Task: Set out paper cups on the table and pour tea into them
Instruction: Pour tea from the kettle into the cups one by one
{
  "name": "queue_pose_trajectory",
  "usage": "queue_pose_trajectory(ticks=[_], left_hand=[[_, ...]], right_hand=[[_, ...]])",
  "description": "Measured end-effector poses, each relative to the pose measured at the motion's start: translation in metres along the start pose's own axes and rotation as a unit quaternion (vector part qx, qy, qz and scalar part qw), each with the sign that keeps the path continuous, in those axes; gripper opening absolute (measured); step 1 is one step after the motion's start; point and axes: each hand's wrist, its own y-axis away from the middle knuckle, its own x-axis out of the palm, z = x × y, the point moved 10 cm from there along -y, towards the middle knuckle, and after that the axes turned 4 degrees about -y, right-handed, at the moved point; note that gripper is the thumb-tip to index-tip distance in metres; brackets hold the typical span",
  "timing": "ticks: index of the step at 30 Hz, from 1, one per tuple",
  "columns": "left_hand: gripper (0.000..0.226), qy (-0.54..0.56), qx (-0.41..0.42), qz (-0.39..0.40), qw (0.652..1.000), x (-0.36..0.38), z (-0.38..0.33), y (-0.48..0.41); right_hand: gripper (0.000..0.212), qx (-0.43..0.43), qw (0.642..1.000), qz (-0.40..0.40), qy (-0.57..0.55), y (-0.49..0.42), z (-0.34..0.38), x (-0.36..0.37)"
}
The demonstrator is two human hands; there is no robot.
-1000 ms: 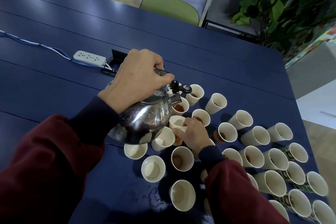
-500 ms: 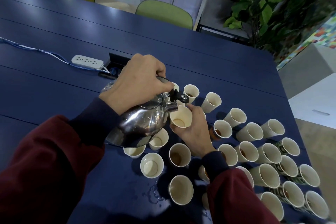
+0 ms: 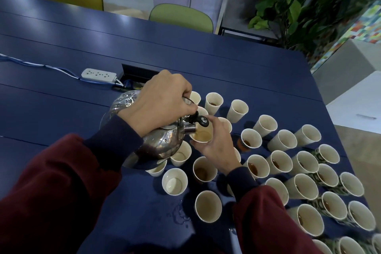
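Note:
My left hand (image 3: pixel 158 101) grips the handle of a shiny steel kettle (image 3: pixel 162 144), tilted with its spout over a paper cup (image 3: pixel 203 135). My right hand (image 3: pixel 214 146) holds that cup lifted above the table, right at the spout; brown tea lies in it. Several white paper cups stand on the blue table (image 3: pixel 206 57) around and to the right, some with tea, such as one (image 3: pixel 204 171) below my right hand, and some empty, such as one (image 3: pixel 174 181) in front of the kettle.
A white power strip (image 3: pixel 98 74) with a blue cable lies at the left, beside a dark cable hatch (image 3: pixel 138 72). A small spill of liquid (image 3: pixel 179 214) wets the table near me. Two green chairs (image 3: pixel 181 17) and a plant (image 3: pixel 288 2) stand beyond the table.
My right hand lifted a cup off the table and brought it up to the kettle's spout. The kettle stays tilted in my left hand, and tea now shows in the raised cup.

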Motion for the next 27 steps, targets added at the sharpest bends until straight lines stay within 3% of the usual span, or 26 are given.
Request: queue_pose_trajectory(ticks=[13, 27], left_hand=[[0.028, -0.019, 0.015, -0.006, 1.0, 0.001, -0.012, 0.008], [0.031, 0.084, -0.046, -0.044, 0.994, -0.007, 0.023, 0.006]], right_hand=[[0.075, 0.026, 1.0, 0.002, 0.009, 0.013, -0.015, 0.001], [0.069, 0.05, 0.999, -0.001, 0.021, 0.007, -0.031, 0.001]])
